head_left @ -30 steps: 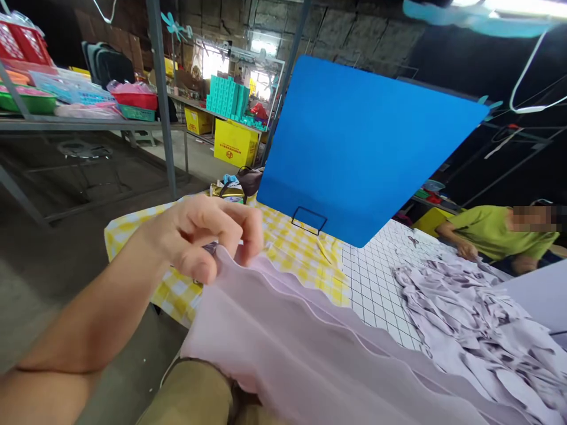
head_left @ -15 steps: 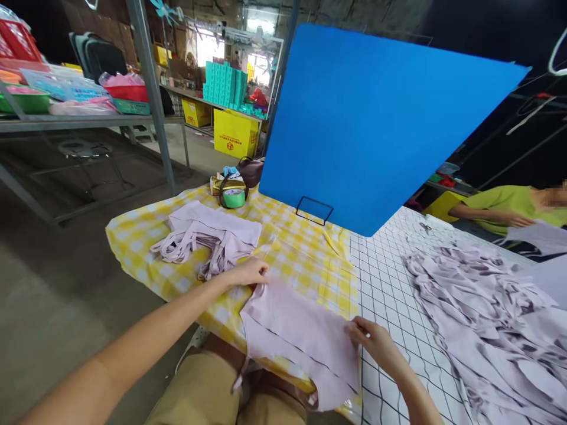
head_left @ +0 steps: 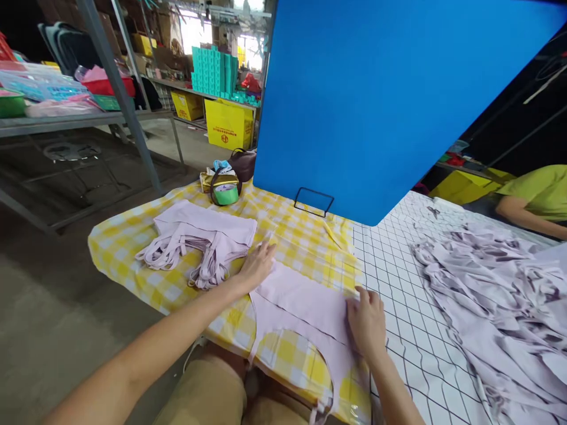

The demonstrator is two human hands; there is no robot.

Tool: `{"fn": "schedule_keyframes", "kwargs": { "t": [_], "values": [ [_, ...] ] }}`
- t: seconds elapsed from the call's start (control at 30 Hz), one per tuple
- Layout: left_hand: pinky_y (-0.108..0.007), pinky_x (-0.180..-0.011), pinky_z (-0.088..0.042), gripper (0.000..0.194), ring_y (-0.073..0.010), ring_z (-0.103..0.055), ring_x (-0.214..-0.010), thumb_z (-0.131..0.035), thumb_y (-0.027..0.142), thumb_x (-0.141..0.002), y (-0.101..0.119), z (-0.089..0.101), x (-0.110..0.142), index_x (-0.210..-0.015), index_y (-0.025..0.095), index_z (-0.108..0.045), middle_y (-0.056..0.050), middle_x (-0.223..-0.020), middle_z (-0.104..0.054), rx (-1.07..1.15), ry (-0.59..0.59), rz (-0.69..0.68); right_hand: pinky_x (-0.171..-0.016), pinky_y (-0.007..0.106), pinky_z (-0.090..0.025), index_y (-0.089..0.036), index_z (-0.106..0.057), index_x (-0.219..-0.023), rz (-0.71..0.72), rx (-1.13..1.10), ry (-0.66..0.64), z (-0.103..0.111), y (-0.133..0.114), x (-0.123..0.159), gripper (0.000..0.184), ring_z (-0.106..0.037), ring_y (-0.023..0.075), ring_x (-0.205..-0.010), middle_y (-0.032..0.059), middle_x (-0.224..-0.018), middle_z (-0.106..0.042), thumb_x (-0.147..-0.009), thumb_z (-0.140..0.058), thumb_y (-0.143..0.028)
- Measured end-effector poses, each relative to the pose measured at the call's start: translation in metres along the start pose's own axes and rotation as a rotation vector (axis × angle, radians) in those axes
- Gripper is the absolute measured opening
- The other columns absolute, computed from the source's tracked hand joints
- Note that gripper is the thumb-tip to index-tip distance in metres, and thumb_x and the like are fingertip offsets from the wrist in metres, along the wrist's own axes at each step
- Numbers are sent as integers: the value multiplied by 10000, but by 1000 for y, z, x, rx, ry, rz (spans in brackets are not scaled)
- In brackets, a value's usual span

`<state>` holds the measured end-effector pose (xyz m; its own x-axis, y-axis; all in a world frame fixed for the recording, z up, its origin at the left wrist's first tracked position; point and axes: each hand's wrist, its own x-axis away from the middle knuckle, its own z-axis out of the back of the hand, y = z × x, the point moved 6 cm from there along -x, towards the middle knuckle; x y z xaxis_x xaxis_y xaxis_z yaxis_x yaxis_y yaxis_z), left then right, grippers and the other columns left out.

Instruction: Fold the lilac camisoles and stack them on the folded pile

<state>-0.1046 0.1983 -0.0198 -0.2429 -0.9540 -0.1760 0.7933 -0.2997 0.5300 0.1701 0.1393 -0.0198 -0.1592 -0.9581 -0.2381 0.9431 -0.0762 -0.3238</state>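
Note:
A pale lilac strappy camisole top (head_left: 305, 301) lies spread on the yellow-checked cloth in front of me, its straps toward my lap. My left hand (head_left: 259, 264) rests at its far left corner, fingers stretched out and lying flat. At the right edge, my right hand (head_left: 367, 321) presses down with thumb and fingers apart, slightly blurred. To the left of my left hand sits a neat stack of matching lilac tops (head_left: 204, 227), with several thin straps hanging out toward me.
A large blue board (head_left: 367, 106) stands at the table's back beside a black wire stand (head_left: 313, 202). Green tape (head_left: 225, 194) and a dark bag (head_left: 243, 164) are at the far left corner. Loose lilac garments (head_left: 496, 295) cover the right side, near a person in a yellow-green top (head_left: 540, 192).
The camisole, held up at both sides before, now lies flat on the cloth. Both hands have gone from pinching its edges to resting on it. The view has shifted slightly.

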Motion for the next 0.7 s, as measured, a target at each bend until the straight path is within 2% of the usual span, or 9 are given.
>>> {"fn": "schedule_keyframes", "kwargs": {
  "t": [0.07, 0.17, 0.27, 0.33, 0.4, 0.5, 0.6, 0.7],
  "values": [
    [-423, -990, -333, 503, -262, -407, -1218, -503, 194, -819, 8, -3, 19, -1306, 168, -382, -140, -1348, -396, -132, -52, -156, -852, 482, -398, -143, -502, -1215, 116, 106, 38, -7, -14, 17, 446, -459, 316, -1130, 181, -1259, -487, -867, -303, -335],
    [-476, -1067, -206, 523, -253, -226, -1341, -463, 323, -869, 8, -12, 58, -1363, 237, -315, -87, -1445, -300, -216, -255, -367, -967, 487, -326, -198, -429, -1322, 240, 227, -62, -25, -21, 42, 497, -317, 277, -1288, 97, -1392, -404, -905, -257, -405],
    [-477, -1082, -168, 570, -237, -164, -1363, -439, 328, -887, -11, -5, 87, -1404, 215, -226, -90, -1468, -240, -275, -340, -349, -1018, 489, -263, -232, -359, -1375, 204, 282, -137, -32, -5, 56, 528, -247, 238, -1336, 50, -1441, -340, -912, -203, -432],
    [-456, -1079, -200, 584, -233, -190, -1356, -468, 309, -874, -21, 6, 97, -1398, 187, -243, -101, -1460, -252, -302, -350, -321, -1021, 496, -253, -238, -345, -1383, 187, 291, -153, -30, 6, 60, 533, -232, 235, -1343, 45, -1452, -318, -912, -193, -436],
    [-418, -1071, -248, 523, -220, -273, -1328, -489, 295, -862, -24, 17, 99, -1349, 166, -349, -108, -1423, -337, -299, -344, -320, -1016, 506, -254, -240, -357, -1377, 183, 282, -164, -27, 12, 63, 532, -229, 242, -1345, 45, -1450, -320, -912, -193, -439],
    [-373, -1054, -302, 365, -200, -395, -1258, -469, 266, -870, -17, 27, 87, -1213, 148, -510, -106, -1321, -484, -267, -280, -289, -1012, 512, -259, -195, -371, -1370, 136, 263, -116, -20, 11, 61, 552, -244, 253, -1338, 82, -1443, -329, -919, -169, -440],
    [-374, -1068, -286, 394, -191, -359, -1282, -403, 229, -891, -2, 22, 63, -1270, 133, -451, -110, -1361, -436, -236, -202, -248, -1031, 509, -232, -129, -319, -1392, 52, 264, -26, -14, 0, 53, 583, -232, 250, -1343, 118, -1456, -290, -926, -132, -425],
    [-411, -1101, -200, 503, -208, -197, -1355, -406, 286, -896, 13, -1, 43, -1372, 158, -309, -102, -1459, -259, -226, -259, -257, -1048, 494, -211, -170, -312, -1400, 45, 285, -123, -22, -11, 47, 560, -208, 234, -1352, 69, -1465, -279, -924, -146, -414]
  ]
}}
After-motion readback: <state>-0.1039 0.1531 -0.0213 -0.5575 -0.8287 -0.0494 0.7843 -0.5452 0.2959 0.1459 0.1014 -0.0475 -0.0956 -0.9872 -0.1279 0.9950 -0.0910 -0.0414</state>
